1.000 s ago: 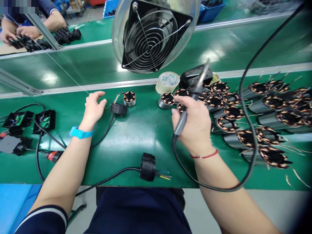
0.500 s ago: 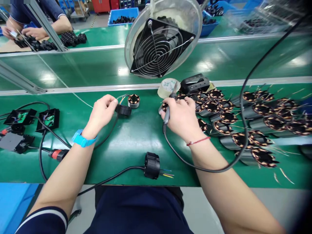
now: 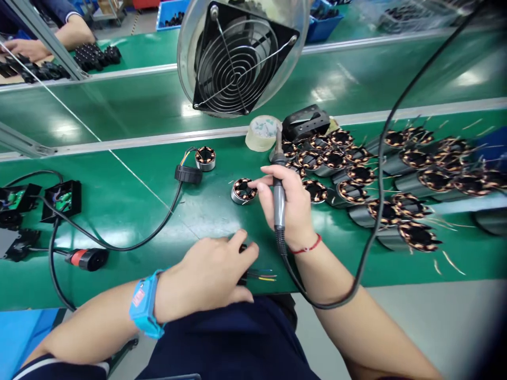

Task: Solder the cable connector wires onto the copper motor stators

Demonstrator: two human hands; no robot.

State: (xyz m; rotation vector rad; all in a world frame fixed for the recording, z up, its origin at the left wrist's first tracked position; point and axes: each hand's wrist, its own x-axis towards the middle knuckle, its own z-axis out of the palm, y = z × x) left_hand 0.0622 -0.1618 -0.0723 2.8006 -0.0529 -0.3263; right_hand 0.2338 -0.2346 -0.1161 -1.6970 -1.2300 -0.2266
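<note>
My right hand [image 3: 291, 208] grips a soldering iron [image 3: 279, 192] upright, tip up, while its fingertips touch a small copper-wound stator [image 3: 243, 190] on the green belt. My left hand [image 3: 212, 274], with a blue wrist strap [image 3: 144, 305], lies near the belt's front edge and is closed over a black round cable connector, mostly hidden, whose coloured wire ends [image 3: 261, 275] stick out to the right. Another black connector [image 3: 189, 174] is wired to a stator [image 3: 206, 158] further back.
Many wound stators [image 3: 380, 179] crowd the belt on the right. A fan in a clear housing [image 3: 237, 55] hangs above, with a tape roll [image 3: 261, 133] below it. Black boxes with circuit boards [image 3: 61, 199] and a red plug [image 3: 85, 258] lie left. Another person's hands [image 3: 27, 48] work far left.
My left hand left the far connector and came down onto the near connector at the belt's front edge. My right hand dragged a stator leftward out of the pile, with the iron still in it.
</note>
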